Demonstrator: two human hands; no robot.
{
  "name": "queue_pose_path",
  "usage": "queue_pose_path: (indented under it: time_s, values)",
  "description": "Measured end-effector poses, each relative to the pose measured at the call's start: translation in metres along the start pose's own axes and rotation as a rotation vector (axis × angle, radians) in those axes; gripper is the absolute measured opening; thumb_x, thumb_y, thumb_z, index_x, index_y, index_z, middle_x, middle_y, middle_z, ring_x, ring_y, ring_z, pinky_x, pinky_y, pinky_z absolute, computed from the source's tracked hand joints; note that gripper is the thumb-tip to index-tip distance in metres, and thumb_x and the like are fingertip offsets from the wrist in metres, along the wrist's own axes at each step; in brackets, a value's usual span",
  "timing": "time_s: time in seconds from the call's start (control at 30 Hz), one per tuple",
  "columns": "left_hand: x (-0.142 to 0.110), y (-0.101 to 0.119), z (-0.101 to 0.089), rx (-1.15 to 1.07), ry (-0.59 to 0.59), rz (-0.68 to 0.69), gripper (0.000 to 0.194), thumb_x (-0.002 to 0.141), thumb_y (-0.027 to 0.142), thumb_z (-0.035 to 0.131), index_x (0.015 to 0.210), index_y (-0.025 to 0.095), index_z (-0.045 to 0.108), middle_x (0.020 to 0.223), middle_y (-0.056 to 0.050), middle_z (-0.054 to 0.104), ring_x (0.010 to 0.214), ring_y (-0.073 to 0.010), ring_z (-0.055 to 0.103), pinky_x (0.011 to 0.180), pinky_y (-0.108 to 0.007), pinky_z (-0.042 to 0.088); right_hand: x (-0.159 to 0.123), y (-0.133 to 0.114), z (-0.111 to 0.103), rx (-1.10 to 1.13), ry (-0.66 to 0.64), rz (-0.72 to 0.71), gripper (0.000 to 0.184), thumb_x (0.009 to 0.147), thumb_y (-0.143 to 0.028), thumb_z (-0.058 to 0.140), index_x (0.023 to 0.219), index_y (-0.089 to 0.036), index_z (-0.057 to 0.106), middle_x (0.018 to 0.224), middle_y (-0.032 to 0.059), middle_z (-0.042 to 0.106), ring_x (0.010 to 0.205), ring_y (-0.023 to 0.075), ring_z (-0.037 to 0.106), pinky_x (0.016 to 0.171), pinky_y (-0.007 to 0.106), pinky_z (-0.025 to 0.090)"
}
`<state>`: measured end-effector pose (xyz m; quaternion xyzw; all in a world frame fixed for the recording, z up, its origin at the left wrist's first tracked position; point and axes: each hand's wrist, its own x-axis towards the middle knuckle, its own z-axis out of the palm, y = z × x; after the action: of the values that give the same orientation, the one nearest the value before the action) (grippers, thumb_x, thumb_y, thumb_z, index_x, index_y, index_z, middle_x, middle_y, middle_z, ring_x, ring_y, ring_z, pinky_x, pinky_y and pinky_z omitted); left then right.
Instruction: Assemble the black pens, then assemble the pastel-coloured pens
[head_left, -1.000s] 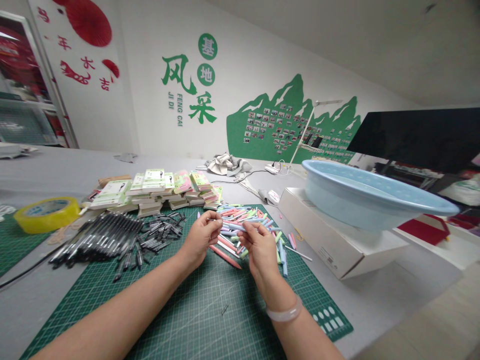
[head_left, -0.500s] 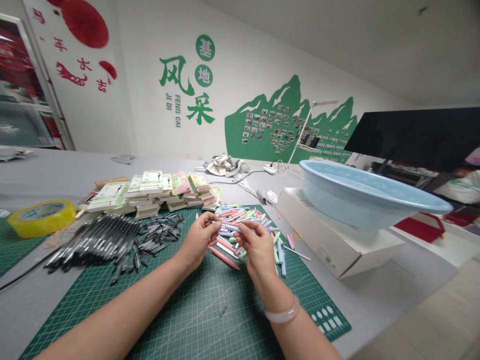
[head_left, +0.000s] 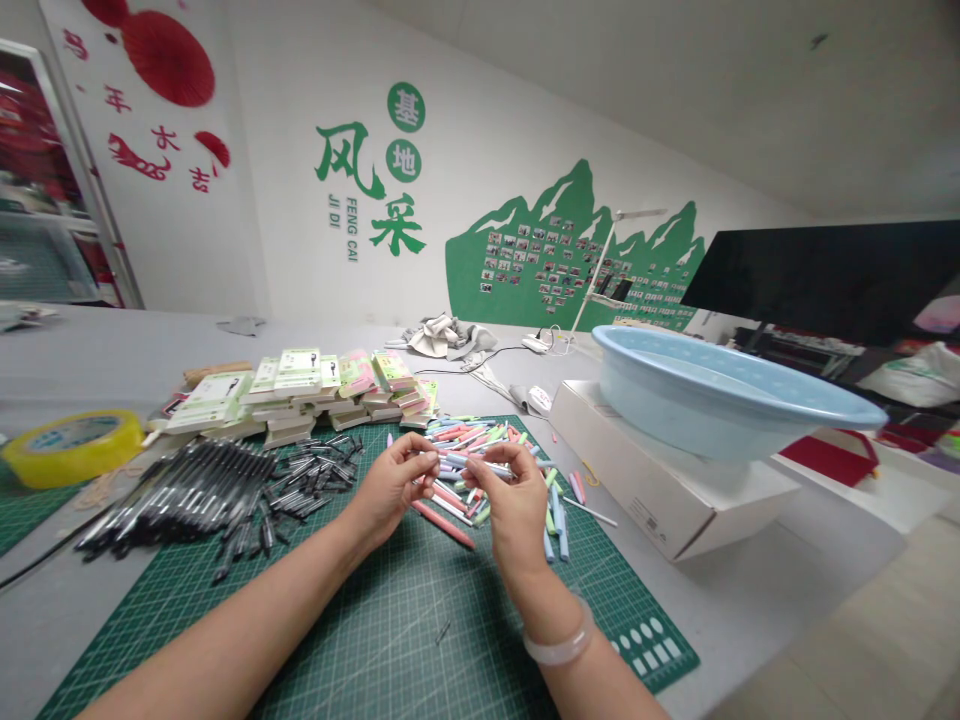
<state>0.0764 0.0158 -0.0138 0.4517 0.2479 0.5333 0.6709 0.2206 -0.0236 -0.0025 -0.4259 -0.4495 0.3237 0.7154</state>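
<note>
Above the green cutting mat [head_left: 360, 620], my left hand [head_left: 394, 490] is closed, thumb and forefinger pinched together. Facing it across a small gap is my right hand [head_left: 510, 495], also in a pinch, with a pale bangle at the wrist. Whatever sits between the fingertips is too small to make out against the pastel pen parts behind. Those pink, blue, green and white pen barrels and caps [head_left: 555, 530] lie in a loose heap just beyond both hands. One red-pink pen barrel [head_left: 442, 522] points toward me under the hands. A thin small piece [head_left: 443, 632] rests on the mat nearer to me.
Left of the hands lie a pile of black pens [head_left: 180, 495] and black caps [head_left: 319, 475]. Behind them are stacked small boxes [head_left: 300, 375]. A yellow tape roll [head_left: 75, 455] is far left. At right, a blue basin [head_left: 720, 400] stands on a white box [head_left: 645, 490].
The camera view has shifted slightly. Both hands stay pinched over the mat in nearly the same place, with small finger movements.
</note>
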Motion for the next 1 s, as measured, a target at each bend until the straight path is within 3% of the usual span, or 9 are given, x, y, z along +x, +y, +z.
queue_pose_path:
  time_s: [0.27, 0.47, 0.57, 0.73, 0.87, 1.0]
  values:
    - [0.000, 0.005, -0.001, 0.039, 0.033, 0.021, 0.022, 0.068, 0.029, 0.072, 0.078, 0.016, 0.056, 0.064, 0.001, 0.055, 0.053, -0.0078, 0.049, 0.048, -0.019, 0.043, 0.001, 0.000, -0.002, -0.061, -0.035, 0.013, 0.024, 0.064, -0.034, 0.073, 0.076, -0.016, 0.062, 0.070, -0.0002, 0.064, 0.057, 0.0131, 0.062, 0.054, 0.024, 0.050]
    - [0.002, 0.022, -0.004, 0.219, 0.029, 0.045, 0.020, 0.069, 0.028, 0.070, 0.081, 0.016, 0.058, 0.063, 0.001, 0.054, 0.054, -0.0095, 0.051, 0.049, -0.020, 0.044, 0.002, 0.016, -0.003, 0.118, -0.217, 0.265, 0.028, 0.058, -0.029, 0.077, 0.079, -0.013, 0.066, 0.067, 0.0016, 0.066, 0.061, 0.0161, 0.064, 0.064, 0.029, 0.054]
    - [0.001, 0.029, -0.002, 0.297, 0.012, 0.055, 0.019, 0.070, 0.029, 0.069, 0.081, 0.016, 0.060, 0.063, 0.001, 0.054, 0.053, -0.0101, 0.051, 0.049, -0.021, 0.044, 0.001, 0.023, -0.001, 0.141, -0.302, 0.383, 0.032, 0.062, -0.032, 0.075, 0.087, -0.013, 0.070, 0.074, 0.0044, 0.069, 0.065, 0.0160, 0.065, 0.070, 0.030, 0.053]
    - [-0.001, 0.039, 0.007, 0.501, -0.059, 0.121, 0.017, 0.073, 0.033, 0.064, 0.076, 0.016, 0.063, 0.059, 0.001, 0.054, 0.047, -0.0103, 0.045, 0.043, -0.021, 0.038, -0.006, 0.023, 0.006, 0.297, -0.452, 0.445, 0.029, 0.068, -0.028, 0.071, 0.094, -0.016, 0.070, 0.090, 0.0053, 0.070, 0.078, 0.0137, 0.064, 0.079, 0.026, 0.049]
    - [-0.003, 0.047, 0.012, 0.731, -0.007, 0.276, 0.015, 0.071, 0.030, 0.066, 0.065, 0.016, 0.064, 0.065, -0.002, 0.058, 0.061, -0.0136, 0.052, 0.055, -0.021, 0.041, -0.011, 0.017, 0.010, 0.450, -0.519, 0.477, 0.025, 0.072, -0.029, 0.069, 0.094, -0.017, 0.068, 0.086, 0.0030, 0.068, 0.074, 0.0117, 0.061, 0.075, 0.025, 0.048]
    - [-0.005, 0.052, 0.015, 0.843, 0.003, 0.273, 0.017, 0.072, 0.032, 0.063, 0.067, 0.016, 0.064, 0.064, 0.000, 0.059, 0.062, -0.0141, 0.052, 0.057, -0.023, 0.042, -0.012, 0.018, 0.010, 0.465, -0.578, 0.483, 0.024, 0.073, -0.030, 0.069, 0.093, -0.016, 0.067, 0.081, 0.0031, 0.066, 0.072, 0.0124, 0.060, 0.075, 0.027, 0.048]
